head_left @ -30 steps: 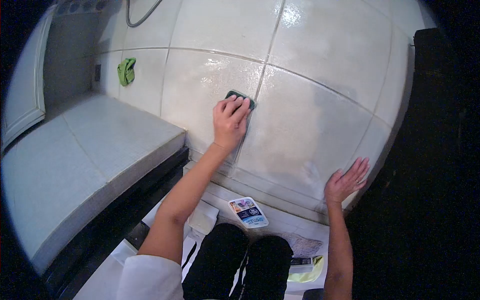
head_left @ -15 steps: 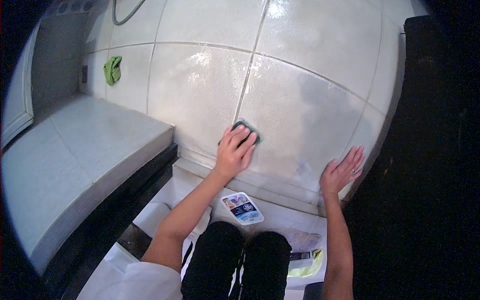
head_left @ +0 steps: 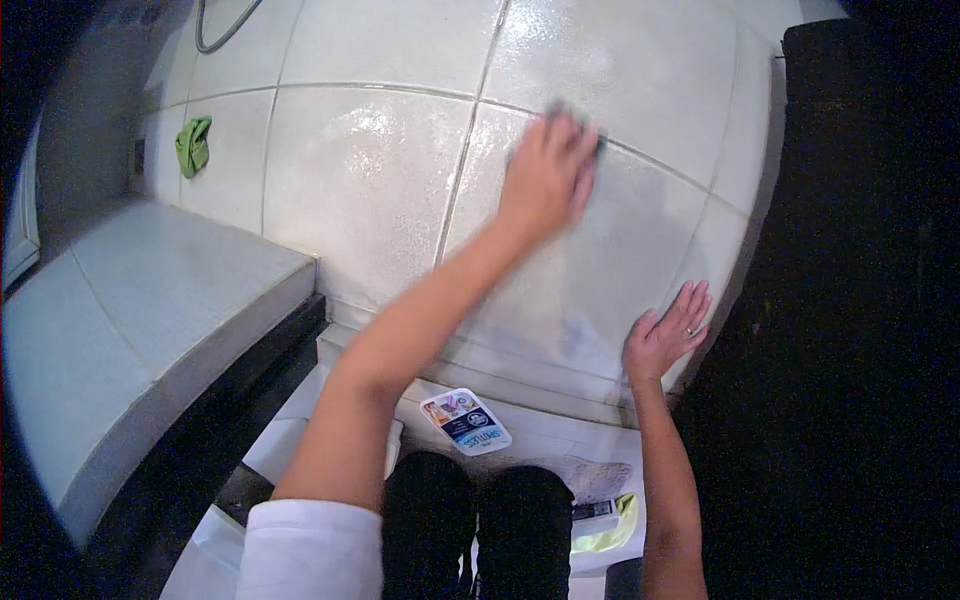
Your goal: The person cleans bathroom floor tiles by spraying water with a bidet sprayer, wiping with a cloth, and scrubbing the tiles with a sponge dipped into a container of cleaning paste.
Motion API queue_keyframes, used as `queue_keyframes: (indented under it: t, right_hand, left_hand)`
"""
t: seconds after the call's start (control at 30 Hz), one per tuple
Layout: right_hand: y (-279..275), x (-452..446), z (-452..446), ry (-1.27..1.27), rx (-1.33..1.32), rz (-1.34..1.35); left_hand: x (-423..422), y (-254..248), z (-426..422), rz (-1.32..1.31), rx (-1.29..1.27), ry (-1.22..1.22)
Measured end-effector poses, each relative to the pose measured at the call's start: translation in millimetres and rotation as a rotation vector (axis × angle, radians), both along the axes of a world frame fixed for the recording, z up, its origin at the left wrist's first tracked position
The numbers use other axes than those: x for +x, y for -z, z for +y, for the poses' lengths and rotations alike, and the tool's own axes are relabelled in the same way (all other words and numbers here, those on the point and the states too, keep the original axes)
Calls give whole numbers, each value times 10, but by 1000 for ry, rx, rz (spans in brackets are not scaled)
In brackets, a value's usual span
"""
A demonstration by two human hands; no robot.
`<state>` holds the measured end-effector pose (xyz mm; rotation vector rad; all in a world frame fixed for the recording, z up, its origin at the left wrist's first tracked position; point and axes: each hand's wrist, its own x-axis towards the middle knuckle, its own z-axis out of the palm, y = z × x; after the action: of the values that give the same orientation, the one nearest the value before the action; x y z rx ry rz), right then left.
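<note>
My left hand (head_left: 548, 180), smeared by motion, presses a dark green scouring pad (head_left: 560, 106) against the wet, shiny white tiled surface (head_left: 360, 180). Most of the pad is hidden under the fingers, near a grout line. At the right edge of the tiles, my right hand (head_left: 664, 335) lies flat with its fingers stretched out, a ring on one of them. It holds nothing. Just below the tiles' near edge, a small rectangular pack (head_left: 466, 421) with a blue and white label reading "SPOTLESS" lies before my knees.
A crumpled green cloth (head_left: 194, 147) is at the far left of the tiles, below a grey hose (head_left: 215, 45). A raised tiled ledge (head_left: 150, 290) runs along the left. Beside my right knee is a yellow-green item (head_left: 615, 530). Darkness fills the right side.
My left hand has moved up and to the right across the tile with the scouring pad. My right hand stays flat at the edge. The whole view has shifted slightly.
</note>
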<state>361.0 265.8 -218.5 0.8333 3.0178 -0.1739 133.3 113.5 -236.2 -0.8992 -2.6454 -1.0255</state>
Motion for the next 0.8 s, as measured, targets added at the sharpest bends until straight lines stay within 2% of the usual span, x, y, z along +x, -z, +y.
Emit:
queue_keyframes:
  t: [0.03, 0.07, 0.13, 0.17, 0.23, 0.27, 0.3, 0.37, 0.4, 0.43, 0.47, 0.5, 0.57, 0.7, 0.8]
  right_hand:
    - [6, -6, -7, 1, -1, 9]
    - [18, -12, -12, 11, -1, 10]
    - [14, 5, -7, 13, -16, 2]
    - [-1, 21, -4, 18, -13, 0]
    - [2, -13, 0, 14, -37, 7]
    - [3, -32, -3, 21, -31, 19]
    - [-12, -26, -2, 23, -34, -6]
    - [-14, 2, 7, 22, -31, -25]
    - [9, 13, 5, 22, -34, -28]
    - [27, 10, 18, 23, -36, -34]
    - [33, -14, 24, 26, -28, -35]
    - [23, -19, 14, 24, -35, -39]
    - [-19, -11, 13, 31, -42, -53]
    - [-17, -15, 13, 33, -62, -29]
    - [-11, 2, 19, 10, -58, -4]
  left_hand:
    - [486, -44, -185, -85, -140, 84]
    - [910, -100, -401, -114, -243, 270]
    - [1370, -203, -609, -221, -249, 529]
    - [1342, -146, -584, -221, -247, 534]
    - [888, -55, -382, -96, -214, 692]
    - [517, -23, -169, -199, -216, 623]
    - [14, -21, 13, -45, -169, 521]
    - [-928, 65, 234, 112, -119, 139]
    - [-1296, 48, 272, 111, -232, -6]
    - [-1530, 133, 320, 265, -289, -177]
    - [-1943, 649, 377, 25, -462, -140]
    - [-1846, 563, 466, 17, -457, -134]
    - [-1422, 138, 689, 209, -300, -134]
    - [-196, 41, 892, 19, -175, 426]
    - [479, -116, 191, -188, -178, 714]
